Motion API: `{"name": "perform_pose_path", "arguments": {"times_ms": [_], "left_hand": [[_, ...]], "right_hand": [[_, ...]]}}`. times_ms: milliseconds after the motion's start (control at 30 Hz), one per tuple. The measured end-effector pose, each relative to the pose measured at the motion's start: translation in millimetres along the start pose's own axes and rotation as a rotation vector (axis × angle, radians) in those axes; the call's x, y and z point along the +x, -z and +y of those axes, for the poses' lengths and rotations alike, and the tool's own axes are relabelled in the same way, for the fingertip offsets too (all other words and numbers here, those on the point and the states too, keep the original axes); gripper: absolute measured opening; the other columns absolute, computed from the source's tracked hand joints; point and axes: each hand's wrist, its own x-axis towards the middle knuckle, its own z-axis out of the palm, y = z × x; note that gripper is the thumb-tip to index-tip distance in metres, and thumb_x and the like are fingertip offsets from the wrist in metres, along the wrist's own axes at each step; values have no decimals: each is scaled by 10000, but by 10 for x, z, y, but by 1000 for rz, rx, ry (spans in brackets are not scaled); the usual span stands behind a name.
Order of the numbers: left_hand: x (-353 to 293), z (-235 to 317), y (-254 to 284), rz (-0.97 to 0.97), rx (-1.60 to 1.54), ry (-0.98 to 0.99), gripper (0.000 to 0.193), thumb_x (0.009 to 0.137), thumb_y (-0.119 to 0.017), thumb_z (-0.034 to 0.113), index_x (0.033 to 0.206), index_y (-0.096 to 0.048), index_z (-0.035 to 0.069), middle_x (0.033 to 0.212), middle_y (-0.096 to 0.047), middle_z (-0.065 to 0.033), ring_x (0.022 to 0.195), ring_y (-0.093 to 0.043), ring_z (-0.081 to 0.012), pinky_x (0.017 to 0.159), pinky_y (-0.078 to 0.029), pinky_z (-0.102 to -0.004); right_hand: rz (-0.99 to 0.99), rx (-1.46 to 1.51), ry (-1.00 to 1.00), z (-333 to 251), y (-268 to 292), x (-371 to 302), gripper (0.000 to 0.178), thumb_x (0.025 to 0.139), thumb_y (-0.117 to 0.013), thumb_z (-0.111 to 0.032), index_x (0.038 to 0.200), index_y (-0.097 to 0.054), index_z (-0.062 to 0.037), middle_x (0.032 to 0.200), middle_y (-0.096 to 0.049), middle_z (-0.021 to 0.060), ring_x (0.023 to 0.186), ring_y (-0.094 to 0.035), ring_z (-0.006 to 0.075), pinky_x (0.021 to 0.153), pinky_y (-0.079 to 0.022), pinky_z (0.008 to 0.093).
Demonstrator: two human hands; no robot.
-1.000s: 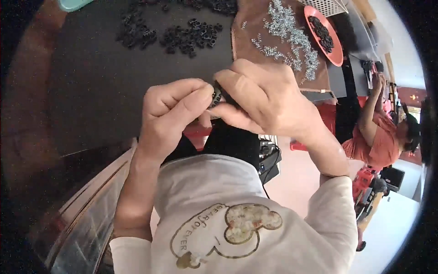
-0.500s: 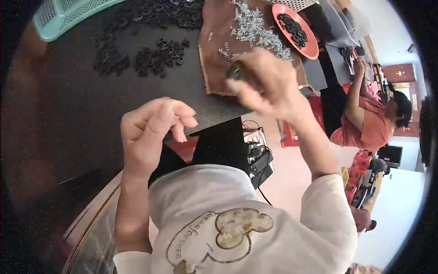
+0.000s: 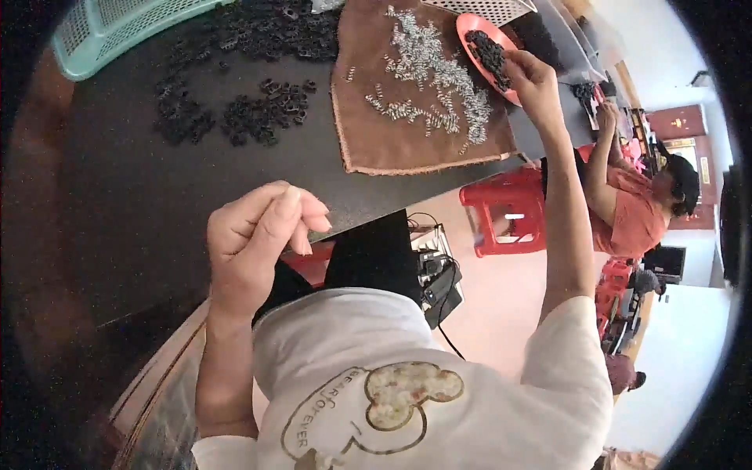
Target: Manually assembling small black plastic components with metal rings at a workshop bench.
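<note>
My right hand [image 3: 535, 84] reaches over the rim of an orange-red oval plate [image 3: 467, 27], its fingertips pinched together at a pile of small black parts [image 3: 487, 53]. Whether a part is between those fingers is hidden. Above the table's near edge, my left hand [image 3: 254, 231] is closed, thumb laid against the curled forefinger; I cannot make out anything in it. Between the hands, many small metal springs [image 3: 423, 59] lie scattered over a brown cloth [image 3: 360, 141]. Farther left, loose black plastic clips [image 3: 262, 110] lie in heaps on the dark table [image 3: 117, 196].
A green perforated basket [image 3: 117, 39] stands at the far left, and a white perforated tray [image 3: 486, 9] behind the cloth. Past the table's right end are a red stool [image 3: 501, 211] and a seated co-worker in an orange-red shirt [image 3: 638, 211]. A black device with cables [image 3: 442, 286] sits below the edge.
My right hand has moved from above the cloth, away and to the right, to the plate. The left hand stays nearly where it was, closed.
</note>
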Motion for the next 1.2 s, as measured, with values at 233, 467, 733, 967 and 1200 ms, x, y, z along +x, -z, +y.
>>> {"name": "perform_pose_path", "arguments": {"times_ms": [233,467,733,967,1200], "left_hand": [[9,9,-7,-4,76,-12,297,987,-515,202,864,-659,-27,658,-607,-30,486,-501,-32,445,-397,-189],[-25,109,51,-49,153,62,333,998,-471,233,880,-650,-21,793,-664,-68,610,-547,-82,589,-448,-228],[-25,112,58,-53,138,4,293,990,-497,213,896,-643,-22,757,-650,-53,611,-551,-65,576,-454,-223],[-16,62,93,-80,158,-60,296,991,-500,225,893,-644,-15,725,-634,-39,554,-548,-60,539,-448,-221],[-24,121,77,-65,109,29,304,989,-493,218,866,-644,-15,738,-640,-38,537,-537,-55,499,-436,-222]], "right_hand": [[-112,10,400,-904,-574,-129,233,944,-591,-96,1159,-629,-14,939,-636,-6,829,-551,42,711,-450,192],[-206,-91,952,-1897,-1455,49,255,824,-623,-91,1062,-613,3,891,-567,176,834,-597,376,737,-493,437],[-210,-376,986,-2235,-2004,360,225,832,-569,-133,1046,-624,-92,1006,-567,137,848,-645,366,709,-543,484],[-224,-410,1063,-2509,-2060,363,252,782,-596,-96,1031,-639,-92,1022,-585,136,855,-654,358,720,-553,472],[-310,-499,1114,-2668,-2343,456,215,807,-562,-65,1001,-652,-51,1022,-603,153,901,-661,341,726,-564,459]]}}
